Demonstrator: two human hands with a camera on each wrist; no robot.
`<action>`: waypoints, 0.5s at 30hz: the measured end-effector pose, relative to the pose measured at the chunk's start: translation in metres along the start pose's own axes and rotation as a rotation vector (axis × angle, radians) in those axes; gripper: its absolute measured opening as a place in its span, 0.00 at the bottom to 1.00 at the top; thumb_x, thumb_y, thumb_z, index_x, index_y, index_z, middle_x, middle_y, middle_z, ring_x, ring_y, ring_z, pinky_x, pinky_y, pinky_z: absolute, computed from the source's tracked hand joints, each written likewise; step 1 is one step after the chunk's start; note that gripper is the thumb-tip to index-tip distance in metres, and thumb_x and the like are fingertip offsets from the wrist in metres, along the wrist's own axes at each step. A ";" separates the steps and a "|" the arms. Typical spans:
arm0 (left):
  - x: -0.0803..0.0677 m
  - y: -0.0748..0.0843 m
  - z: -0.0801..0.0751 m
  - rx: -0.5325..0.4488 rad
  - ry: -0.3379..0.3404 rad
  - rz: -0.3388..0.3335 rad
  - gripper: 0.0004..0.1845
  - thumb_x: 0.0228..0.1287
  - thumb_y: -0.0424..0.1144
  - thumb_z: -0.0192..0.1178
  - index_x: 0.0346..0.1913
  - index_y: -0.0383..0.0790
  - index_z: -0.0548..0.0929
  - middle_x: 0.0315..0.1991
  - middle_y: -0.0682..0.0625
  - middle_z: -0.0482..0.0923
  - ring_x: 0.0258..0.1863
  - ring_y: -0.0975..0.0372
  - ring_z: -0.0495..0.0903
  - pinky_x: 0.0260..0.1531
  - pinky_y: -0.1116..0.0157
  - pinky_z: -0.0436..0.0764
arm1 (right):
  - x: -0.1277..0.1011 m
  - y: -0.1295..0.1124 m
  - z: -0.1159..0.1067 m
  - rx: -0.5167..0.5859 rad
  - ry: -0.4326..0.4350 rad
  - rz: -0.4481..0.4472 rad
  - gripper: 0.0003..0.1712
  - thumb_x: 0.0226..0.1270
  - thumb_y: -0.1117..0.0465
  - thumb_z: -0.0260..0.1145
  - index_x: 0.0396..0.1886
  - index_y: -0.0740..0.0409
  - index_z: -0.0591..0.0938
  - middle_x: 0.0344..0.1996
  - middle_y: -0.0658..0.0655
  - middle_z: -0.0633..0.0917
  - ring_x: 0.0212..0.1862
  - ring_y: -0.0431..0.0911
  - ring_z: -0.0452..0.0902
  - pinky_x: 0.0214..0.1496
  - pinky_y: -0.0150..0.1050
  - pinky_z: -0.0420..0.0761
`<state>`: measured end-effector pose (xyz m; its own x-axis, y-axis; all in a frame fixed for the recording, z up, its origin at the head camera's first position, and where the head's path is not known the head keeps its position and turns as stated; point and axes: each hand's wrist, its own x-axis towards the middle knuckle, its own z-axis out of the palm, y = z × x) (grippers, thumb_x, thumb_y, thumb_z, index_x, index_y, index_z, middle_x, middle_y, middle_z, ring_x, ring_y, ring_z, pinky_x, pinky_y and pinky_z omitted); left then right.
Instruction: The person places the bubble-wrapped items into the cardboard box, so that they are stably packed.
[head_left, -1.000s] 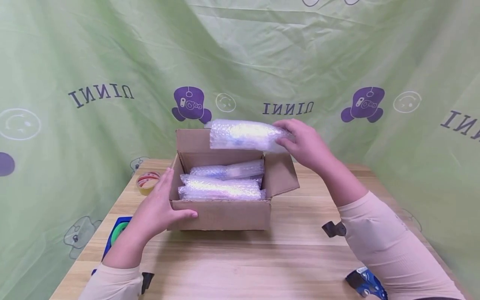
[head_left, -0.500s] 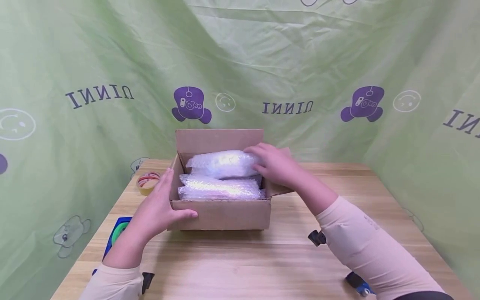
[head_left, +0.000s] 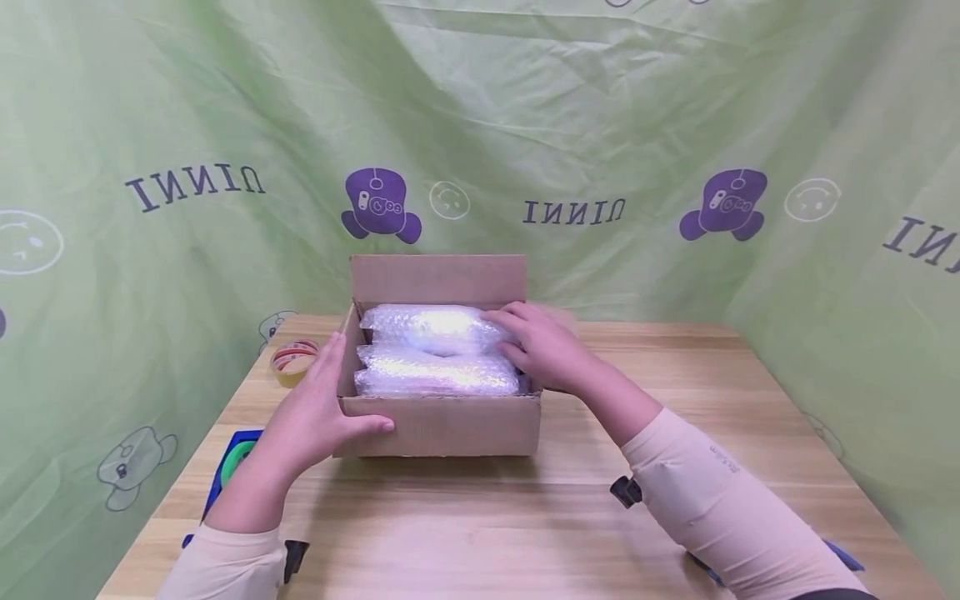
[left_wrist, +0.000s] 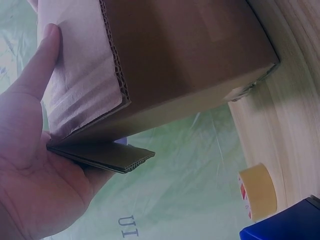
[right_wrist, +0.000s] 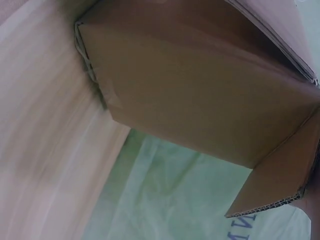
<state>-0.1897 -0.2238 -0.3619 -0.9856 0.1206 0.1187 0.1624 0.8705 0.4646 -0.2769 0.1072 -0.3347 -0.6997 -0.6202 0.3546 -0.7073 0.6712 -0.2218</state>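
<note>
An open cardboard box (head_left: 450, 429) stands on the table, holding several bubble-wrapped packages (head_left: 435, 379) laid side by side. My left hand (head_left: 307, 417) grips the box's near left corner, thumb along the front flap and fingers on the left side. In the left wrist view, the thumb lies over that flap (left_wrist: 82, 75). My right hand (head_left: 547, 350) holds the right end of the rear bubble-wrapped package (head_left: 420, 321), low within the box, fingers on top and thumb in front. What the wrap contains cannot be made out. The right wrist view shows chiefly the box's side (right_wrist: 190, 95).
A roll of clear tape (head_left: 292, 364) sits left of the box. Beside the left forearm is a blue object (head_left: 221, 471) with a green ring (head_left: 238, 458), partly hidden. Another blue item (head_left: 843, 554) lies behind the right sleeve. A green curtain (head_left: 480, 125) hangs beyond the table.
My right hand has come down and left, bringing the bubble-wrapped package from above the box into its rear part. My left hand has stayed on the corner.
</note>
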 end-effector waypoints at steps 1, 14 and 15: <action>0.000 0.000 0.000 -0.004 -0.001 -0.002 0.78 0.34 0.77 0.69 0.79 0.43 0.33 0.80 0.43 0.33 0.76 0.39 0.48 0.66 0.34 0.59 | -0.001 0.000 0.001 0.002 0.004 0.005 0.28 0.70 0.58 0.62 0.70 0.48 0.72 0.57 0.55 0.78 0.59 0.50 0.73 0.63 0.48 0.74; -0.003 -0.009 -0.002 -0.115 0.048 0.082 0.77 0.30 0.75 0.72 0.77 0.62 0.28 0.80 0.55 0.27 0.76 0.40 0.46 0.63 0.29 0.58 | -0.022 0.000 -0.017 0.109 0.082 0.099 0.40 0.71 0.46 0.62 0.78 0.45 0.58 0.73 0.57 0.63 0.73 0.57 0.58 0.72 0.60 0.63; -0.005 -0.009 -0.003 -0.109 0.055 0.092 0.76 0.31 0.75 0.71 0.77 0.63 0.29 0.80 0.56 0.27 0.76 0.40 0.46 0.62 0.29 0.58 | -0.028 0.001 -0.022 0.114 0.079 0.114 0.41 0.71 0.45 0.61 0.78 0.44 0.56 0.74 0.56 0.61 0.74 0.57 0.56 0.72 0.62 0.62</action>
